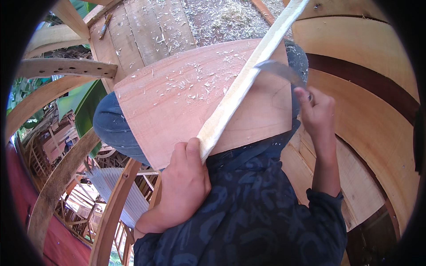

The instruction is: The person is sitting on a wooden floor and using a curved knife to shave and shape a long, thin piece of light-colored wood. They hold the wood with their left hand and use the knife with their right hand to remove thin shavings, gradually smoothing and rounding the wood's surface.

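Note:
Across my lap lies a wide reddish wooden board (177,106), sprinkled with pale shavings. A long, narrow, light wooden strip (235,95) slants over it from my waist up to the far right. My left hand (184,179) is closed around the strip's near end. My right hand (317,111) is closed with the thumb stretched along a curved metal blade (279,71), whose tip meets the strip's right edge. The blade is a little blurred, and its handle is hidden inside the fist, so the exact kind of knife is unclear.
Wood shavings (235,17) cover the floor planks ahead. A small dark-and-yellow tool (105,25) lies at the far left. Curved timber ribs (66,68) stand on the left, with gaps looking down to the ground. Wide curved planks (350,48) wall the right side.

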`<move>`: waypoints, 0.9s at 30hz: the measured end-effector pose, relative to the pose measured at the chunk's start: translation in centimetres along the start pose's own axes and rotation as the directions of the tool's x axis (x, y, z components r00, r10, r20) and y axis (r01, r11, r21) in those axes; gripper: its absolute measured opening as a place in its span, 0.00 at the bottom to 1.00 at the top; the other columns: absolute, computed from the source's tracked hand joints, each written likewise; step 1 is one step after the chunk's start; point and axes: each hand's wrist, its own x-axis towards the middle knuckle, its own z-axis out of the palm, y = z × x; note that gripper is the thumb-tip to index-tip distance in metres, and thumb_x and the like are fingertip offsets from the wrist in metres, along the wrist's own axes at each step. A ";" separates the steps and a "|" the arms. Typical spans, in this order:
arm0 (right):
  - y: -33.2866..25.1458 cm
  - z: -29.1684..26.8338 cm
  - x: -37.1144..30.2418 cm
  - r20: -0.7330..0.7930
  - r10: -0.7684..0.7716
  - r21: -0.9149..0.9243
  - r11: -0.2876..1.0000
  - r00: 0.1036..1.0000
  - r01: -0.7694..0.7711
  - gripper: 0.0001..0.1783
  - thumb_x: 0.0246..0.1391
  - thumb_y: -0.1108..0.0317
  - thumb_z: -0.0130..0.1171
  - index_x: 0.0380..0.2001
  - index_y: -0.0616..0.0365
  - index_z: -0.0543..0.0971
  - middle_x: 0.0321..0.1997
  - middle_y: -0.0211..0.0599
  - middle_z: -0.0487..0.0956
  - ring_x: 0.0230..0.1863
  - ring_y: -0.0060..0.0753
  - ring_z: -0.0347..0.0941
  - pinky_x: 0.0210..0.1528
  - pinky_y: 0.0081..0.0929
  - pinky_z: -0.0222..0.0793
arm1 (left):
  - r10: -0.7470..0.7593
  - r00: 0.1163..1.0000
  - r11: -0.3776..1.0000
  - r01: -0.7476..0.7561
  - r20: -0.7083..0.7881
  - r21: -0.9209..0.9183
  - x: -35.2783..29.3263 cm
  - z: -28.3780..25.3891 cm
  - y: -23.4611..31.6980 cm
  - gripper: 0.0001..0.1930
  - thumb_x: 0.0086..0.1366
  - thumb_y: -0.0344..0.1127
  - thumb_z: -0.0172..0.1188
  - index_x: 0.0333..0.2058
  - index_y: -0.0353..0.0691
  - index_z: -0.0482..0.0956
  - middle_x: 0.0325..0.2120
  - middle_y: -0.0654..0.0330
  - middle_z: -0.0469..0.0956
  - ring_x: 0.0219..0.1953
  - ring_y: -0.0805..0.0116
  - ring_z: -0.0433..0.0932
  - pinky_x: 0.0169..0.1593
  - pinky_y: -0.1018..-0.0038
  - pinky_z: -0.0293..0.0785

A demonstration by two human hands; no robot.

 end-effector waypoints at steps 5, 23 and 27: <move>-2.2 2.5 -2.3 0.140 -0.159 0.018 0.987 0.977 0.158 0.31 0.52 0.42 0.62 0.14 0.61 0.73 0.12 0.44 0.72 0.16 0.48 0.72 0.19 0.38 0.66 | 0.006 1.000 0.999 -0.006 -0.013 -0.038 0.2 -0.1 0.2 0.32 0.58 0.26 0.58 0.62 0.32 0.58 0.34 0.45 0.67 0.34 0.46 0.73 0.31 0.57 0.73; -1.5 1.0 -1.3 0.074 -0.069 -0.008 0.998 0.995 0.070 0.32 0.52 0.42 0.62 0.15 0.63 0.74 0.11 0.48 0.70 0.14 0.47 0.70 0.19 0.38 0.63 | -0.003 1.000 0.999 0.003 -0.017 -0.042 -0.1 0.7 0.0 0.35 0.57 0.25 0.60 0.63 0.35 0.55 0.38 0.41 0.65 0.36 0.43 0.70 0.39 0.54 0.67; -2.3 2.9 -2.6 0.171 -0.169 0.019 0.985 0.971 0.169 0.30 0.50 0.42 0.64 0.15 0.61 0.75 0.12 0.45 0.72 0.18 0.51 0.73 0.21 0.40 0.67 | 0.029 0.999 0.998 -0.030 -0.023 -0.058 0.1 0.7 -0.4 0.37 0.57 0.26 0.60 0.64 0.36 0.54 0.37 0.42 0.65 0.35 0.43 0.71 0.37 0.55 0.67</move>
